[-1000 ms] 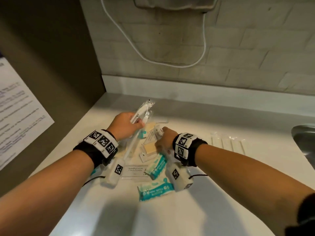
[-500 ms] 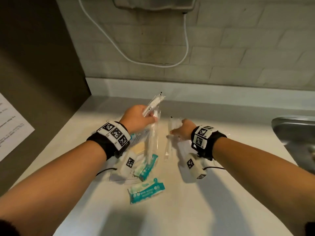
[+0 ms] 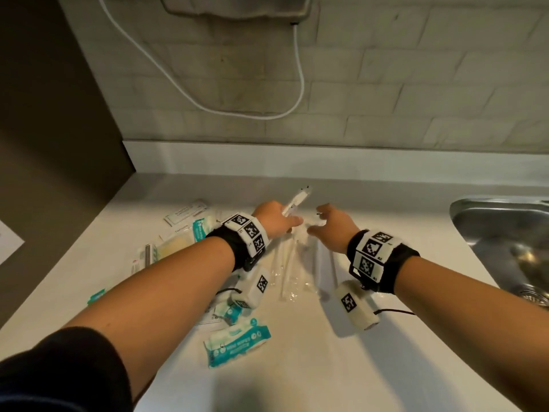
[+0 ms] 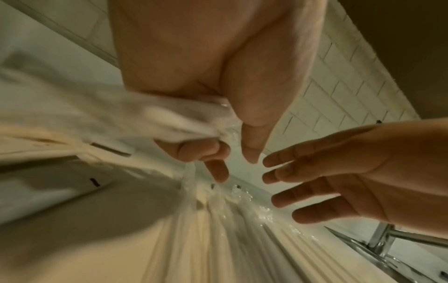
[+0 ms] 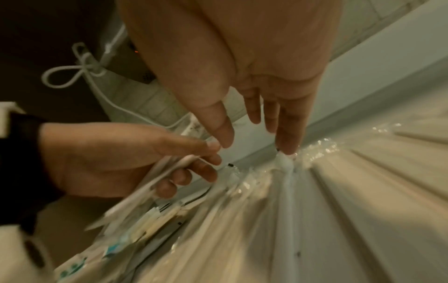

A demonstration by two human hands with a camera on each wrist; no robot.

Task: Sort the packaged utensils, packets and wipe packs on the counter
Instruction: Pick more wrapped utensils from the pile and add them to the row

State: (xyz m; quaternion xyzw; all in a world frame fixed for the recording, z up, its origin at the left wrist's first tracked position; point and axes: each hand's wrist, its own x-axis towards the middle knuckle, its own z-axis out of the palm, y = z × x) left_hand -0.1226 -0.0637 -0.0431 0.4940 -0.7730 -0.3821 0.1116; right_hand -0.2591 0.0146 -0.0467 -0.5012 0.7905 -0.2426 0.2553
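Observation:
My left hand [image 3: 274, 218] grips a clear-wrapped white utensil [image 3: 297, 200], its top end sticking up past my fingers; the same left hand [image 5: 121, 159] holds that utensil [image 5: 167, 172] in the right wrist view. My right hand [image 3: 329, 224] is open beside it, straight fingers [image 5: 288, 137] touching the top of a wrapped utensil [image 5: 286, 172] lying on the counter. Several wrapped utensils [image 3: 289, 269] lie side by side below both hands. Teal wipe packs [image 3: 237, 341] lie near the front, and paper packets [image 3: 184, 215] sit left of my left wrist.
A steel sink [image 3: 505, 242] is set into the counter at the right. A dark wall panel [image 3: 53, 129] closes the left side. A white cable [image 3: 297, 93] hangs on the brick wall behind. Bare white counter [image 3: 326, 376] lies at the front.
Both hands moved right, away from the pile of packets and wipes. My right hand let go of its wrapped utensil, which now lies with the others. My left hand still holds its utensil.

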